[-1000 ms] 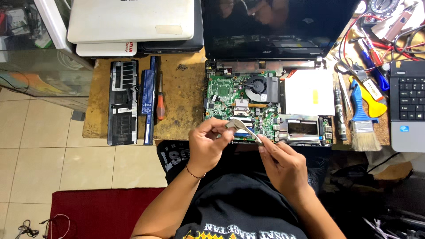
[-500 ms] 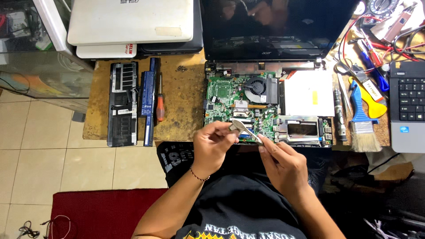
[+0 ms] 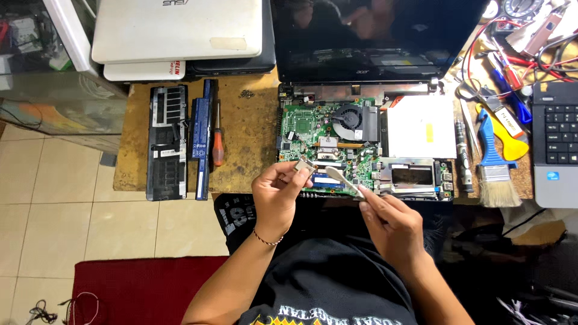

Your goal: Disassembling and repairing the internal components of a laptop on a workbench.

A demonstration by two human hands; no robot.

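A wooden desk (image 3: 253, 129) carries an opened laptop (image 3: 367, 144) at its middle, the dark screen tilted back toward the far edge and the base stripped so that the green mainboard (image 3: 307, 129), a round fan (image 3: 349, 117) and a white drive cover (image 3: 421, 126) lie bare. Two closed laptops, a white one (image 3: 174, 30) on top, are stacked at the desk's far left corner. Along the left edge lies a black bottom panel (image 3: 167, 141), with a long battery pack (image 3: 201, 138) just beside it and an orange-handled screwdriver (image 3: 218, 144) next to that. Toward the right edge sit a blue-handled brush (image 3: 494, 165), a yellow pry tool (image 3: 512, 141) and part of another laptop's keyboard (image 3: 557, 144). At the near edge, over the mainboard's front, the left hand (image 3: 277, 195) pinches a small square silver chip (image 3: 303, 167), likely a processor though it is too small to be sure, between thumb and fingertips. The right hand (image 3: 391, 222) is closed on a thin pale stick (image 3: 344, 182), a spatula or swab, whose tip points toward the chip and stops just short of it. A thin bracelet (image 3: 268, 239) circles the left wrist.
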